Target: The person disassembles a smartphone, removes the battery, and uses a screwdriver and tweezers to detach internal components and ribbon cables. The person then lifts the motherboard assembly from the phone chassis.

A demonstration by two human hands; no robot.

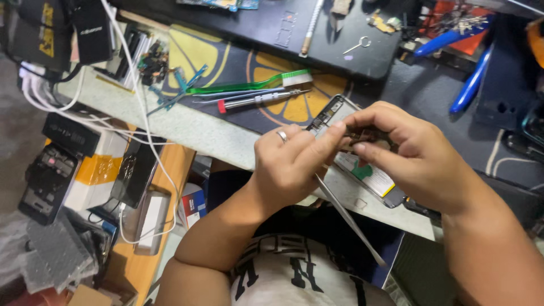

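An opened phone (362, 170) with its back off lies on the bench edge, its battery showing. My left hand (289, 167), a ring on one finger, holds metal tweezers (348, 218) whose long end points down toward my lap. My right hand (411, 153) pinches a small dark part (365, 136) above the phone. Thumb and fingertips of both hands meet over that part. The phone's middle is hidden under my hands.
A mat (238, 62) with a citrus print holds a red-capped screwdriver (260, 100) and a green toothbrush (249, 86). Blue-handled tools (470, 85) lie at the right. White cables (136, 96), boxes and a dark phone (135, 173) crowd the orange shelf on the left.
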